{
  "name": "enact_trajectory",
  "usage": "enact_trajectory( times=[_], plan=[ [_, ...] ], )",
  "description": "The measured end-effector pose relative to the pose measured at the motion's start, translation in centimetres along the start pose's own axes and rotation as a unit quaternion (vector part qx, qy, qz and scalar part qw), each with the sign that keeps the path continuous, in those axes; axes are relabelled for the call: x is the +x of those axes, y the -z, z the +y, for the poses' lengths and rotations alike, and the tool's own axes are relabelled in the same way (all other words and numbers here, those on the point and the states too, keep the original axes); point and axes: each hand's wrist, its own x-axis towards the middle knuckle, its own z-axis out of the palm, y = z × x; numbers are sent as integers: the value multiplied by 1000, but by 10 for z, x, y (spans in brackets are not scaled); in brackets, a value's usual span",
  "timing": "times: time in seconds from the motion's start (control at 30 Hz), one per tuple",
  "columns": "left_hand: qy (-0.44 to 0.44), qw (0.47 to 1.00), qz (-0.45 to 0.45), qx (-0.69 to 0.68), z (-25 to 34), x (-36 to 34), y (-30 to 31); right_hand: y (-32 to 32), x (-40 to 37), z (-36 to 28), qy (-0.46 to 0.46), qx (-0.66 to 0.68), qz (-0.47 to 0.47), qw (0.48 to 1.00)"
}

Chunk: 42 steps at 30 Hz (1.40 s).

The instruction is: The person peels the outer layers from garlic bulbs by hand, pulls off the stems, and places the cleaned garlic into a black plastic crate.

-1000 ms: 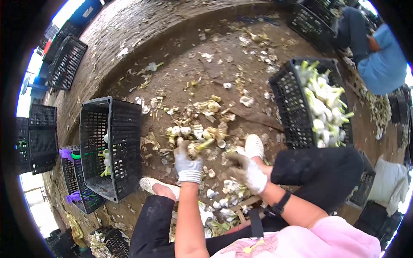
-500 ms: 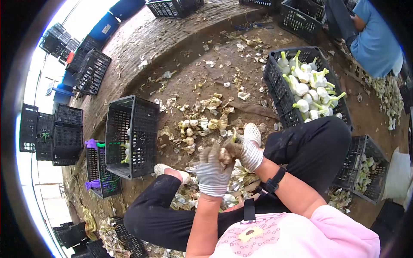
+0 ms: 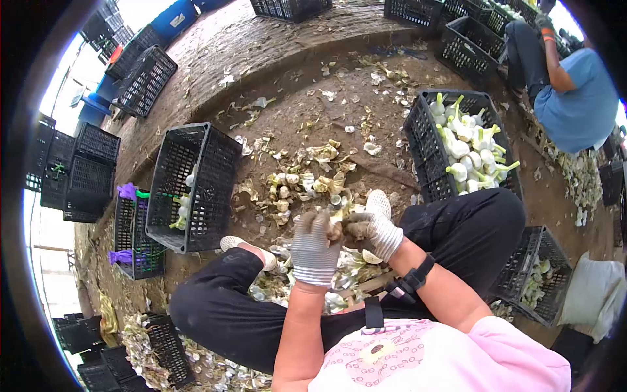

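Note:
In striped, soiled work gloves, my two hands meet in front of my lap around a brownish garlic bulb [image 3: 335,233]. My left hand [image 3: 313,247] closes on its left side with fingers bent. My right hand [image 3: 375,232] is curled against the other side, and its fingers partly hide the bulb. Beneath and beyond them, garlic skins and leaves [image 3: 353,271] cover the ground, with a small heap of untrimmed garlic [image 3: 284,193] just ahead. A black crate [image 3: 418,147] at the right holds many white bulbs with cut green stems.
A tilted black crate [image 3: 215,189] at the left has a few bulbs inside. Another crate [image 3: 545,251] lies by my right knee, near a white sack [image 3: 593,294]. A co-worker in a blue shirt [image 3: 578,98] sits at upper right. Stacked crates [image 3: 91,173] line the far left.
The view has shifted, showing more of the co-worker at upper right. My hands remain together at the garlic bulb, and my right hand's fingers have turned slightly over it.

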Motion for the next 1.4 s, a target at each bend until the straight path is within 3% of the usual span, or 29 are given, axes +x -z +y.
enact_trajectory(
  times=[0.07,0.1,0.23,0.33,0.5,0.67,0.73,0.87,1.0,1.1,1.2,1.4],
  plan=[
    [12,999,20,-47,-5,5,8,-2,1,4,11,-6,-3,1000],
    [3,999,19,-35,-6,5,11,2,12,5,-9,62,-88,994],
    [-36,999,-8,14,-12,-6,10,-5,5,2,14,64,-24,998],
    [-53,997,-22,51,-10,-10,6,-25,6,1,-2,7,78,997],
    [-32,999,1,16,-10,-11,16,-18,6,3,48,-86,55,994],
    [-49,996,52,45,-14,-10,20,-22,4,-6,-3,15,52,999],
    [-59,997,17,42,-10,-14,20,-22,4,-1,-12,74,65,995],
    [-77,996,17,41,-11,-14,11,-28,2,5,29,-16,95,995],
    [-63,997,13,38,-9,-16,16,-25,6,8,47,-7,64,997],
    [-72,996,20,45,-11,-15,13,-23,2,2,11,61,29,998],
    [-78,995,14,53,-9,-16,12,-43,-6,-6,2,-11,106,994],
    [-62,998,-1,25,-11,-16,12,-31,2,0,24,-12,72,997]
  ],
)
